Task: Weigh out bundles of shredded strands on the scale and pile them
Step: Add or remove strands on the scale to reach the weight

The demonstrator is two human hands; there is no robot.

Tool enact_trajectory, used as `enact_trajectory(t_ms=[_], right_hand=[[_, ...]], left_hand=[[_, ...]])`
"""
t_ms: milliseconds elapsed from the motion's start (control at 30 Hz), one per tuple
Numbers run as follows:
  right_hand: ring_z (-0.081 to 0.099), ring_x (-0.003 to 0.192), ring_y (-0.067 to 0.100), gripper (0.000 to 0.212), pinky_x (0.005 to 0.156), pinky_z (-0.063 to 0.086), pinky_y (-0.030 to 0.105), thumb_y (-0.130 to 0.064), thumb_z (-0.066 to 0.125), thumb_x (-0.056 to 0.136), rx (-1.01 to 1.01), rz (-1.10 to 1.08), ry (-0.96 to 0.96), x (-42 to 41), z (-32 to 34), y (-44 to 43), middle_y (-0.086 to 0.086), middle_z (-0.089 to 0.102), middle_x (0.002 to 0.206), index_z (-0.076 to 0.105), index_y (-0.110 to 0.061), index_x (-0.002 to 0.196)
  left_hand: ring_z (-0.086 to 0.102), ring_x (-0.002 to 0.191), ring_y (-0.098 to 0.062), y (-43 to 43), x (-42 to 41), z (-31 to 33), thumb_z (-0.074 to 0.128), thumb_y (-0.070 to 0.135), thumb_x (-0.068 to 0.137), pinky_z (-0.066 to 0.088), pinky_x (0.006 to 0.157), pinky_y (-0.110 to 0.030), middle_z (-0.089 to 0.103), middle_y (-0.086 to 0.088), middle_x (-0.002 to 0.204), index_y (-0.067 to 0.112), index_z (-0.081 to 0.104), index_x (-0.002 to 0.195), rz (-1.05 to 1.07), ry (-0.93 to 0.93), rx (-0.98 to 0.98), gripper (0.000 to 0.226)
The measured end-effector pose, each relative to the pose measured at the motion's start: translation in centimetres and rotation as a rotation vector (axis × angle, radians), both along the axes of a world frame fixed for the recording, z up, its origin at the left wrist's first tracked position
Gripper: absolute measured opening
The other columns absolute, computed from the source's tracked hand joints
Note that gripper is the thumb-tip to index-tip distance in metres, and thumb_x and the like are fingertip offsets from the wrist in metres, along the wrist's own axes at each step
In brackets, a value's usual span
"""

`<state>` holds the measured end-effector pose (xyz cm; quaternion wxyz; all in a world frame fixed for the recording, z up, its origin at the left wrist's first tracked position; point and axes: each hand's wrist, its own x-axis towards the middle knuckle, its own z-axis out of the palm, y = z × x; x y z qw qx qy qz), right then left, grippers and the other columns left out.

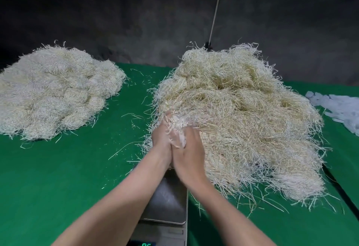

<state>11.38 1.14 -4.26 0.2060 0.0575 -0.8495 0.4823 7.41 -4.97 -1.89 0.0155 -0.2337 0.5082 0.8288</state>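
So here we've got both hands pressed together at the heels, the left hand [162, 136] and right hand [190, 154] clasping a tuft [177, 129] of strands at the near-left edge of the big loose heap [242, 113], just above the far end of the scale [167, 201]. Our take on doing this bit well: draw the tuft out along the run of the strands rather than yanking it up. This stuff looks thin, dry and tangly, so a sideways tug would likely drag a chunk of the heap along and scatter more bits over the green cloth [58, 177]. Keep the squeeze firm so the bundle stays tight, then lay it flat in the middle of the scale's dull grey steel top, which is bare right now. The heap is straw-yellow, wiry and frayed at the edges; the finished pile [54, 92] off to the left looks paler and lumpier, in rounded clumps. The display [144, 244] is cut off at the bottom edge, so we can't read it.
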Motion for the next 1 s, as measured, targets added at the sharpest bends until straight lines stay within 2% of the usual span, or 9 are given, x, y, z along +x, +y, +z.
enact_trajectory(t_ms=[300, 400, 500, 533, 567, 700, 800, 867, 1000], right_hand=[[0.045, 0.052, 0.007, 0.03, 0.047, 0.04, 0.024, -0.018, 0.038, 0.098, -0.232, -0.021, -0.225, -0.3, -0.1, 0.4, -0.003, 0.053, 0.065, 0.048, -0.021, 0.071], [0.043, 0.051, 0.008, 0.025, 0.041, 0.038, 0.015, -0.002, 0.036, 0.097, -0.505, -0.091, -0.348, -2.7, 0.9, 2.9, 0.002, 0.052, 0.078, 0.05, -0.018, 0.085], [0.038, 0.04, 0.003, 0.033, 0.037, 0.031, 0.016, -0.005, 0.037, 0.096, -0.347, -0.099, -0.224, -0.6, -0.1, 0.8, -0.006, 0.053, 0.06, 0.049, -0.03, 0.078], [0.037, 0.042, 0.003, 0.033, 0.04, 0.031, 0.017, -0.01, 0.039, 0.097, -0.294, -0.059, -0.179, 0.1, -0.4, -0.1, -0.005, 0.049, 0.054, 0.048, -0.03, 0.072], [0.036, 0.046, 0.003, 0.033, 0.044, 0.031, 0.017, -0.016, 0.039, 0.098, -0.258, -0.046, -0.178, 0.3, -0.6, -0.3, -0.005, 0.046, 0.054, 0.045, -0.026, 0.067], [0.047, 0.079, 0.006, 0.011, 0.079, 0.042, 0.011, -0.018, 0.042, 0.097, -0.425, 0.061, -0.349, -0.7, 0.0, 2.3, -0.005, 0.049, 0.088, 0.046, -0.021, 0.088], [0.043, 0.109, 0.008, 0.046, 0.109, 0.027, 0.048, -0.031, 0.057, 0.084, -0.856, 0.27, -0.357, 0.5, -0.5, 3.3, -0.013, 0.043, 0.121, 0.045, -0.029, 0.128], [0.03, 0.13, 0.009, 0.069, 0.107, 0.022, 0.04, -0.064, 0.055, 0.075, -0.619, 0.304, -0.267, 0.6, 0.0, 2.7, -0.028, 0.026, 0.141, 0.028, -0.051, 0.137], [0.053, 0.106, 0.005, 0.034, 0.083, 0.036, 0.011, -0.05, 0.045, 0.092, -0.275, 0.043, -0.188, -1.7, 1.2, 2.7, -0.006, 0.059, 0.121, 0.059, -0.029, 0.116]], left_hand=[[0.052, 0.044, -0.007, 0.3, 1.4, 0.6, 0.05, 0.01, 0.096, 0.046, 0.042, -0.022, 0.052, -0.004, 0.068, 0.011, 0.06, 0.078, 0.007, 0.109, -0.088, 0.021], [0.052, 0.036, -0.008, 2.0, 2.7, -0.7, 0.048, 0.032, 0.099, 0.041, 0.036, -0.018, 0.049, -0.002, 0.059, 0.008, 0.054, 0.077, -0.096, 0.013, -0.132, 0.033], [0.049, 0.04, -0.009, 0.9, 1.1, -0.1, 0.052, 0.013, 0.096, 0.041, 0.039, -0.019, 0.06, -0.007, 0.073, -0.006, 0.062, 0.093, -0.044, -0.018, -0.142, 0.021], [0.048, 0.041, -0.011, 0.4, 0.6, 0.0, 0.051, 0.003, 0.094, 0.039, 0.038, -0.019, 0.052, -0.027, 0.104, -0.007, 0.065, 0.088, -0.003, 0.009, -0.095, 0.018], [0.044, 0.042, -0.015, 0.1, 0.7, -0.5, 0.05, 0.001, 0.094, 0.038, 0.038, -0.022, 0.039, 0.006, 0.078, -0.002, 0.065, 0.073, 0.001, 0.026, -0.038, 0.026], [0.037, 0.044, -0.015, 0.3, 1.5, -1.9, 0.049, 0.032, 0.098, 0.032, 0.045, -0.027, 0.04, 0.0, 0.054, 0.013, 0.049, 0.066, -0.006, -0.03, -0.029, 0.037], [0.029, 0.041, -0.008, -0.4, 1.0, -2.0, 0.048, 0.038, 0.097, 0.03, 0.046, -0.021, 0.04, 0.006, 0.054, 0.029, 0.049, 0.082, 0.134, 0.012, -0.235, 0.018], [0.04, 0.042, 0.006, 0.5, 1.6, -2.2, 0.047, 0.03, 0.099, 0.032, 0.046, -0.008, 0.061, 0.014, 0.066, 0.03, 0.053, 0.113, 0.052, 0.179, -0.344, 0.016], [0.055, 0.05, 0.006, 1.8, 3.2, -2.1, 0.047, 0.031, 0.099, 0.039, 0.046, -0.007, 0.06, 0.015, 0.059, 0.022, 0.054, 0.079, -0.203, 0.291, -0.436, 0.022]])
